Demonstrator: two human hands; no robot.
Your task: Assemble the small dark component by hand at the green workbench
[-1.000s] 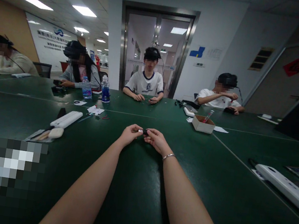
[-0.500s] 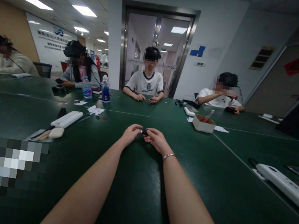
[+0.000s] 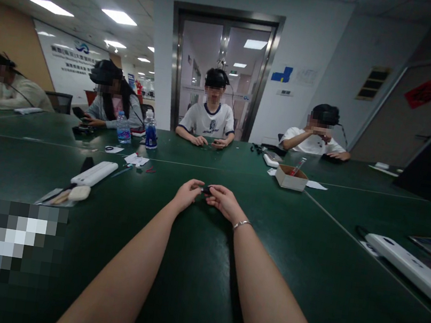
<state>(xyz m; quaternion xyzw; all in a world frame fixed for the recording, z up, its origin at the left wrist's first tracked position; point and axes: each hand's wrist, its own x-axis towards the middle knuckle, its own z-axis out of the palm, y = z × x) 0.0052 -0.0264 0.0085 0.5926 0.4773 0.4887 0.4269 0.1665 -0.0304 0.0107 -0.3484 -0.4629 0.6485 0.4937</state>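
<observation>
Head view looks along two bare forearms stretched out over a dark green desk (image 3: 196, 288), with both hands meeting just above the middle of the frame. The left hand (image 3: 186, 194) and the right hand (image 3: 222, 200) pinch a small dark object (image 3: 207, 189) between them, fingers drawn narrow on either end of it; it is too small to say what it is. Holding it from both sides, low over the desk and well out from the body, seems to keep it steady and in plain sight. A thin bracelet (image 3: 242, 223) circles the right wrist.

At the left of the frame lies a long white case (image 3: 94, 172), with a pale oval piece (image 3: 79, 193) just below it. A small cardboard box (image 3: 291, 177) sits at right of centre, a red-tipped stick poking out of it. Another long white case (image 3: 410, 268) lies at the far right. Two water bottles (image 3: 125, 127) stand near other people seated along the desk's far edge, each busy with their own hands.
</observation>
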